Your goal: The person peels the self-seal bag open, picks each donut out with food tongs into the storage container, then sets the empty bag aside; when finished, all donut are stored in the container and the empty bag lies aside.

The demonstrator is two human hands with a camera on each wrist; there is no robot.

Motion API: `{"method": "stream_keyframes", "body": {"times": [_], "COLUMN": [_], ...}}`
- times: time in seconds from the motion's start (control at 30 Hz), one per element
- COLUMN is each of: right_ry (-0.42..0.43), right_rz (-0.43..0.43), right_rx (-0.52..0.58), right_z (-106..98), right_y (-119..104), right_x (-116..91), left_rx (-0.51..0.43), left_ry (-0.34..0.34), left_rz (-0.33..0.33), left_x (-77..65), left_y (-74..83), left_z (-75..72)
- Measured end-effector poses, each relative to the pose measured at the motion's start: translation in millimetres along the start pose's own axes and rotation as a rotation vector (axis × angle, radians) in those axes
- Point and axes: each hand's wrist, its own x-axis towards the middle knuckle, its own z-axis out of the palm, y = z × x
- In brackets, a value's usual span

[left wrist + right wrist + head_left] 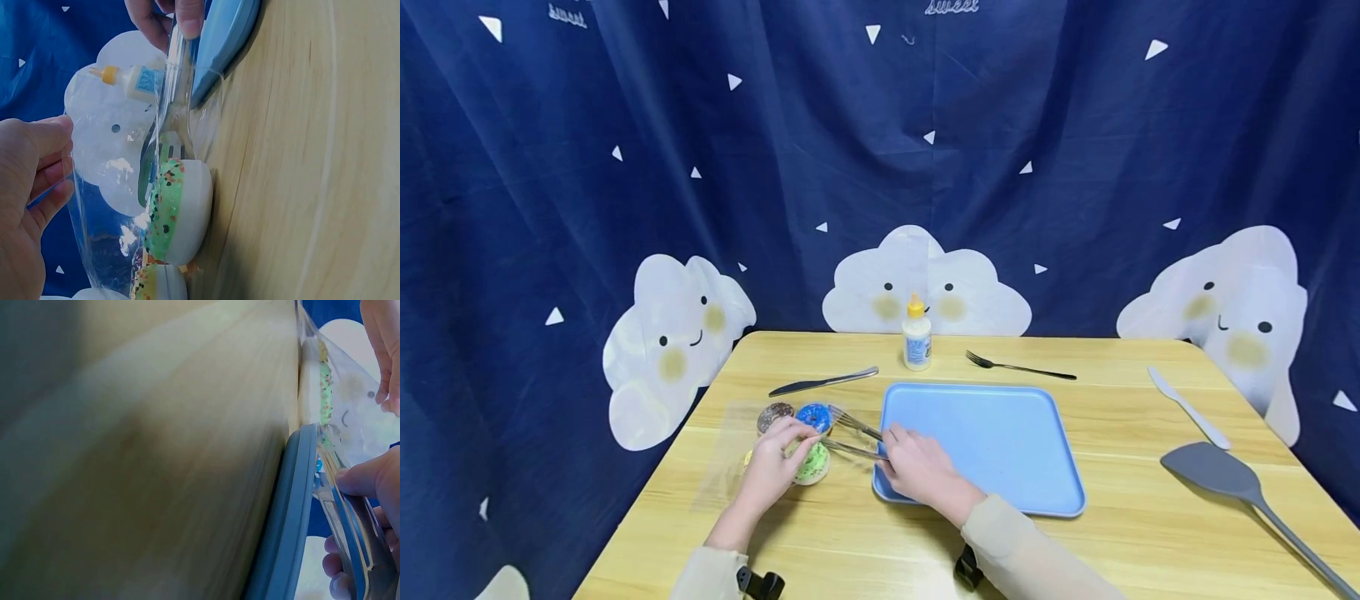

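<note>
Several frosted toy doughnuts lie in a clear plastic bag (722, 467) left of the blue tray (1000, 433): a brown one (774, 414), a blue one (814, 416) and a green one (815, 463). My left hand (786, 450) pinches the bag's film above the green doughnut (178, 209). My right hand (904, 452) rests over the tray's left rim and grips metal tongs (852, 435). The tongs' tips (170, 140) reach into the bag, right at the green doughnut. A yellow doughnut (156, 284) shows only in part below it.
A glue bottle (917, 335) stands at the table's back. A metal knife (823, 382) and a fork (1019, 366) lie beside it. A white plastic knife (1189, 409) and a grey spatula (1243, 490) lie at the right. A blue cloud-print curtain surrounds the table.
</note>
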Motion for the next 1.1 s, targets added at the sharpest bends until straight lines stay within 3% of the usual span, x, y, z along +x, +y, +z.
{"method": "stream_keyframes", "body": {"times": [0.4,0.8,1.1], "right_ry": [0.045,0.206,0.275], "right_rz": [-0.043,-0.089,-0.084], "right_rx": [-0.018,0.012,0.036], "right_z": [-19,-34,-43], "right_y": [14,44,63], "right_x": [-18,-54,-77], "left_rx": [0.008,0.003,0.013], "left_ry": [-0.002,0.021,0.043], "left_rz": [-0.019,0.015,0.037], "left_x": [2.1,2.0,2.8], "left_y": [-1.6,-1.0,-3.6], "left_z": [-1.3,1.2,0.9]}}
